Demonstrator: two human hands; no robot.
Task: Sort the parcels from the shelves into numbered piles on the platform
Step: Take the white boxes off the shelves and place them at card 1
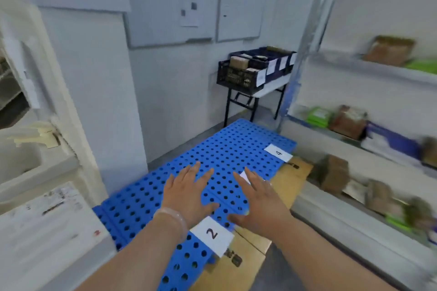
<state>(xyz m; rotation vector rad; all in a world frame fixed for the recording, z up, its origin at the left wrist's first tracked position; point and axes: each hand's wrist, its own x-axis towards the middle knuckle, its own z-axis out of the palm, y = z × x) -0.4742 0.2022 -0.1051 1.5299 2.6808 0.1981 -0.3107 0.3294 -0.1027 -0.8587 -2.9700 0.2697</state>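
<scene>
— while we look down over the platform (236, 139), what are our hands doing?
— both are spread flat, fingers straight and apart, grasping nothing. our left hand (186, 192) hovers over the blue perforated surface, with a clear bracelet (170, 216) on its wrist. our right hand (259, 203) hovers just beside it, nearer the platform's right edge.
— and the numbers?
— a white label marked 2 (211, 235) lies at the near right edge, just below our two hands. a label marked 4 (278, 153) lies at the far right edge. between them a third white label (244, 176) shows past our right fingers, its number hidden.
— where are the parcels?
— on the shelves (335, 61) to the right. a brown parcel (389, 51) sits on the upper shelf. a green packet (318, 117) sits beside another brown one (348, 121) on the middle shelf. a brown box (335, 173) is on the low shelf, with more to its right. that side is smeared, so we can only tell their colours.
— anything else?
— flat cardboard (293, 179) lies on the floor, touching the platform's right side, between it and the shelves. at the far wall black crates (246, 75) stand on a folding table (272, 88), with whiteboards (170, 7) above.
</scene>
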